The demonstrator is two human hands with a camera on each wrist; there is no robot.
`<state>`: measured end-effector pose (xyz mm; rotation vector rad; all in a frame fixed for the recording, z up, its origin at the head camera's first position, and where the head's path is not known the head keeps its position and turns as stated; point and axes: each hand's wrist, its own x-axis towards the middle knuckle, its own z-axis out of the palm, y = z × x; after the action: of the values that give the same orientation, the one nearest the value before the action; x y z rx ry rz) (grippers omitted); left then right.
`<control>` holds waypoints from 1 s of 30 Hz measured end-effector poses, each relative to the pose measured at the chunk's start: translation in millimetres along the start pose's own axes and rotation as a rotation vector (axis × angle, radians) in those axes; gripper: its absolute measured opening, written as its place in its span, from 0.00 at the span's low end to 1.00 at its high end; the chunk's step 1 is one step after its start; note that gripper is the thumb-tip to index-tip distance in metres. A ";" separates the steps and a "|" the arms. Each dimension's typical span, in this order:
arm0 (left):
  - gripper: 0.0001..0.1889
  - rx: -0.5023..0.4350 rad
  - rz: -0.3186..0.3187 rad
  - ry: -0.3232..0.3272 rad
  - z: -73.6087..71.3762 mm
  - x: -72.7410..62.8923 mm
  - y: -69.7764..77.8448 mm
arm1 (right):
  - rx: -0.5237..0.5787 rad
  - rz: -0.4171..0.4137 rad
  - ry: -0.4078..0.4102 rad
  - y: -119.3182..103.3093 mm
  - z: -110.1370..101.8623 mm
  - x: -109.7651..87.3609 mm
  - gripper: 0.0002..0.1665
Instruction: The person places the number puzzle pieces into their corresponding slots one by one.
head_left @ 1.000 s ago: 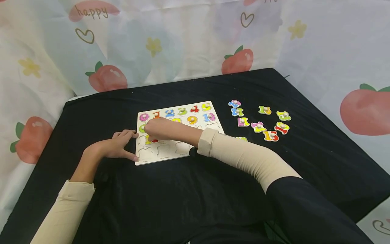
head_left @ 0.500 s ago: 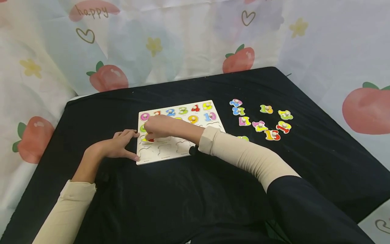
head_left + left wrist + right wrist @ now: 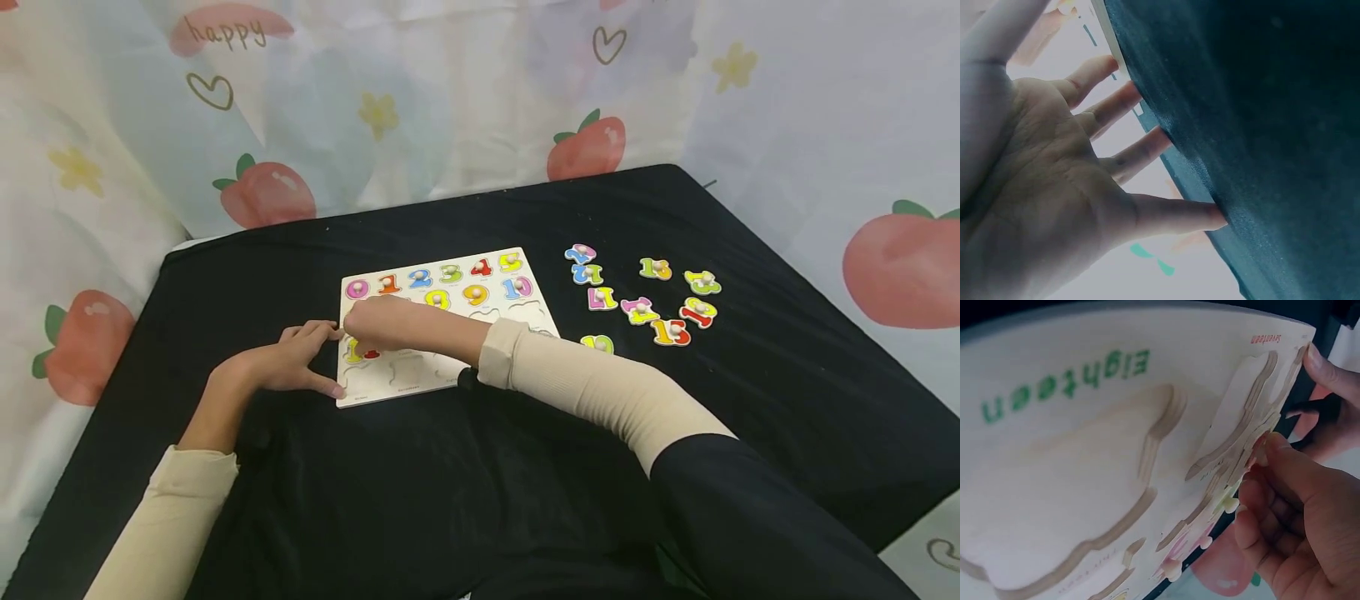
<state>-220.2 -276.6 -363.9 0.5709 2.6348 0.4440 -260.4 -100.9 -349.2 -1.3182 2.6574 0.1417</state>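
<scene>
The right hand (image 3: pixel 384 323) has its grip clamped on a yellow-and-red number piece (image 3: pixel 356 352) at the left side of the white puzzle board (image 3: pixel 420 375); whether the piece sits in its recess, I cannot tell. The left hand (image 3: pixel 287 364) — fingers and thumb apart — touches the board's left edge, thumb at the near corner. To the board's right, 9 loose pieces (image 3: pixel 671 333) lie on the black surface (image 3: pixel 795 400).
</scene>
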 end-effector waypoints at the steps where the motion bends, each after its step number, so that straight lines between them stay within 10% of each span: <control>1: 0.54 0.001 -0.002 0.000 -0.2 0.6 -0.3 | 0.003 0.006 0.004 0.3 -0.2 -0.7 0.16; 30: 0.53 0.004 0.004 -0.003 1.1 -2.8 4.8 | -0.079 0.009 -0.094 2.8 -8.9 3.3 0.19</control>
<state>-215.9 -273.5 -362.1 0.5774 2.6330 0.4385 -265.6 -103.1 -341.1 -1.2893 2.6042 0.3045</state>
